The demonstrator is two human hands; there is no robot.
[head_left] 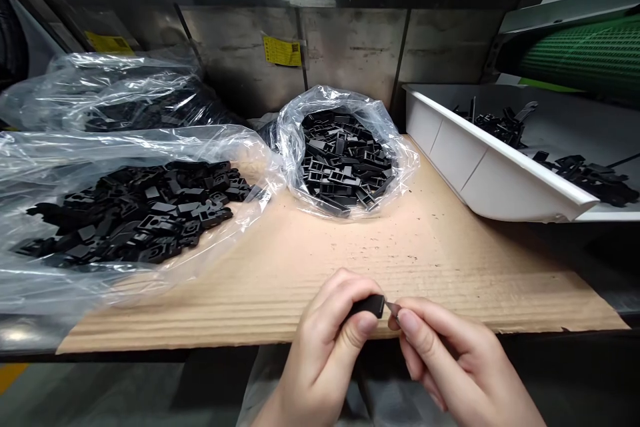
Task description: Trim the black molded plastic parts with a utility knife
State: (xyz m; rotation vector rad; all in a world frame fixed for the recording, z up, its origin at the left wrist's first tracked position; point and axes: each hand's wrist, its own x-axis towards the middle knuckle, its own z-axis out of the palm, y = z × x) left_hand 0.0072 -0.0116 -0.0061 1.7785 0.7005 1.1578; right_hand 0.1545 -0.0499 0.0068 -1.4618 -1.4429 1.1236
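Note:
My left hand pinches a small black plastic part between thumb and fingers, just above the front edge of a corrugated cardboard sheet. My right hand holds a small metal blade between thumb and forefinger. Its tip touches the end of the black part. Most of the blade's handle is hidden by my fingers. A clear plastic bag full of similar black parts stands at the back of the cardboard, and a second bag lies open to the left.
A third plastic bag of black parts lies at the back left. To the right, a white tray holds more black parts, and a green mesh conveyor belt sits above it. Metal panels with yellow labels form the back wall.

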